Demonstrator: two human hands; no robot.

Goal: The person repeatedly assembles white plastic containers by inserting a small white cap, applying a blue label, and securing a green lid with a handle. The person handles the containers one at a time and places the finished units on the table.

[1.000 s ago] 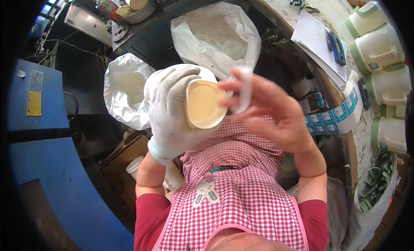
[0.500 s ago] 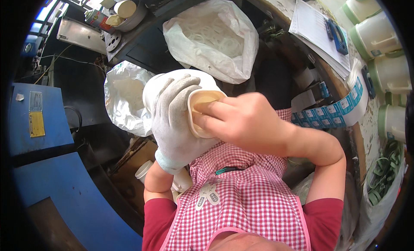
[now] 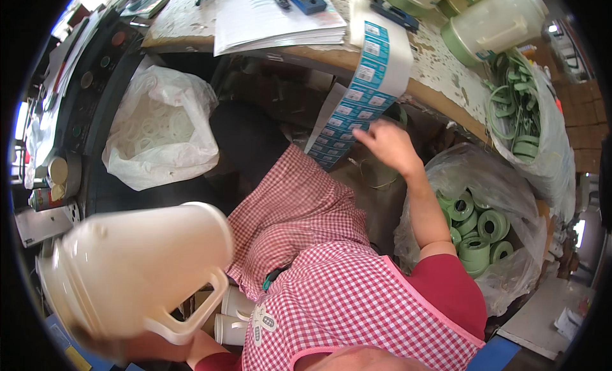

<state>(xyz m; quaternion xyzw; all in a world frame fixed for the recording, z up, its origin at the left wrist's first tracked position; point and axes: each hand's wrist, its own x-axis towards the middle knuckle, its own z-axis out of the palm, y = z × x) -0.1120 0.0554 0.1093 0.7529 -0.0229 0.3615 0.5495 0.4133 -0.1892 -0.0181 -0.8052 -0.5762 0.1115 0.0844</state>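
A cream plastic jug (image 3: 159, 246) with a loop handle hangs in the air at the lower left, lying on its side. My left hand holds it from beneath; the jug hides the fingers, and only the wrist (image 3: 185, 348) shows. My right hand (image 3: 389, 146) is bare, stretched toward a long sheet of blue-and-white labels (image 3: 347, 122) that hangs off the bench edge. Its fingers are partly apart with nothing seen in them, and the fingertips are at the sheet's right edge; whether they touch it I cannot tell.
A white sack of translucent rings (image 3: 159, 125) stands at the left. On my right are a clear bag of green ring-shaped parts (image 3: 475, 227) and a sack of green strips (image 3: 519, 103). Papers (image 3: 274, 20) and green-and-cream jugs (image 3: 497, 23) rest on the worn bench (image 3: 440, 71). Pale containers (image 3: 233, 329) lie beside my apron.
The view has swung right. My right hand has come out of the jug's opening and moved over to the labels. The jug has gone to the lower left with my left hand.
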